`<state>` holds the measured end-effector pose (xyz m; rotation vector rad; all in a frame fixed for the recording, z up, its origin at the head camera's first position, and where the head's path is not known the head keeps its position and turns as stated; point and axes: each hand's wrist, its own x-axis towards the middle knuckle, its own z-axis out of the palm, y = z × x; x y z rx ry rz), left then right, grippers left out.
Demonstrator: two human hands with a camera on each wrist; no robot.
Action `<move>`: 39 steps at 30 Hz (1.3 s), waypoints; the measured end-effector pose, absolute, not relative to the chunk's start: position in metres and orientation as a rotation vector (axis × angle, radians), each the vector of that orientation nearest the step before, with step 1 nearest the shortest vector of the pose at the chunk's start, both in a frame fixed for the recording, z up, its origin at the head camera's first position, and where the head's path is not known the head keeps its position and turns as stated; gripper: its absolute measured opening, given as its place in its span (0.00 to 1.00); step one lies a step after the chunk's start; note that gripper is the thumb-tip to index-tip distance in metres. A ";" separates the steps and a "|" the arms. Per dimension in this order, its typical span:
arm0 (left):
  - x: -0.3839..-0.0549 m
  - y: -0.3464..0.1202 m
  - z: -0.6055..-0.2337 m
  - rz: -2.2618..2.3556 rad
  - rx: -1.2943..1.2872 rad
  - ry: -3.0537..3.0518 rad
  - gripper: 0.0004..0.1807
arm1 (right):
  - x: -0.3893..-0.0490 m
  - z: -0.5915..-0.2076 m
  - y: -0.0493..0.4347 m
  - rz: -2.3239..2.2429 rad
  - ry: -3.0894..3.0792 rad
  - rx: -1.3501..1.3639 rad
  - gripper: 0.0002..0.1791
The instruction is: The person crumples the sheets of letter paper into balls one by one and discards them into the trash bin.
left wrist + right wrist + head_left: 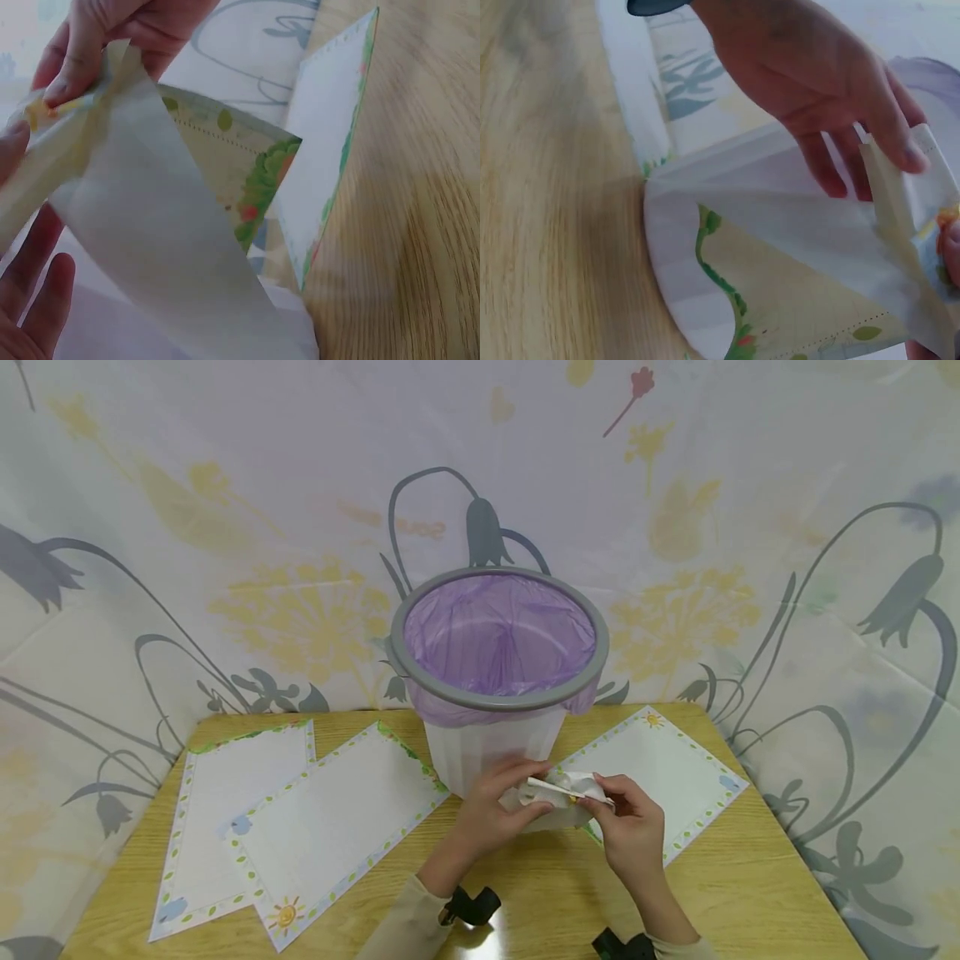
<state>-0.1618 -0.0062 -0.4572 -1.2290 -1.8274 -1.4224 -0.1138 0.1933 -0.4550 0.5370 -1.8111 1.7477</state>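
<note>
Behind everything, a flowered cloth backdrop; before it, a wooden bench. At the far middle of the bench, a white bin with a gray rim and a purple liner. Left of the bin, a flat bordered sheet overlapping a second sheet; to the right, a third sheet, partly hidden by the right hand. Just in front of the bin, between right hand and left hand, one creased sheet, blank back outward, printed border visible inside the fold. On the left, fingers partly spread, with a light thumb pinch on one end; on the right, fingers curled close, pinching the other. By the look of it, midway through folding or crumpling, hard to tell which. Calls next, most likely, for tucking the loose lower flap inward with a firm hold on both ends.
</note>
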 end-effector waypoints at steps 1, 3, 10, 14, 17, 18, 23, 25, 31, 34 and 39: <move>-0.161 -0.008 -0.458 -1.433 -1.227 -1.831 0.29 | -0.113 -0.455 0.195 1.763 -1.807 0.527 0.16; -0.161 -0.010 -0.459 -1.446 -1.239 -1.828 0.28 | -0.112 -0.456 0.197 1.796 -1.789 0.532 0.18; -0.161 -0.010 -0.462 -1.518 -1.257 -1.803 0.19 | -0.113 -0.456 0.202 1.890 -1.786 0.670 0.16; -0.159 -0.009 -0.462 -1.581 -1.235 -1.829 0.13 | -0.113 -0.455 0.207 2.005 -1.734 0.792 0.16; -0.158 -0.010 -0.460 -1.618 -1.239 -1.869 0.11 | -0.112 -0.455 0.210 2.079 -1.702 0.829 0.21; -0.158 -0.010 -0.459 -1.613 -1.243 -1.883 0.12 | -0.112 -0.455 0.210 2.093 -1.694 0.821 0.23; -0.158 -0.011 -0.456 -1.598 -1.269 -1.886 0.12 | -0.110 -0.454 0.210 2.054 -1.748 0.664 0.25; -0.157 -0.010 -0.456 -1.608 -1.242 -1.896 0.11 | -0.109 -0.454 0.209 2.060 -1.755 0.627 0.26; -0.151 -0.005 -0.458 -1.731 -1.047 -1.927 0.10 | -0.109 -0.456 0.211 2.107 -1.741 0.743 0.21; -0.150 -0.001 -0.458 -1.747 -1.017 -1.836 0.12 | -0.111 -0.457 0.212 2.091 -1.711 0.834 0.18; -0.151 0.002 -0.456 -1.514 -1.048 -1.791 0.13 | -0.114 -0.458 0.210 2.030 -1.640 0.932 0.17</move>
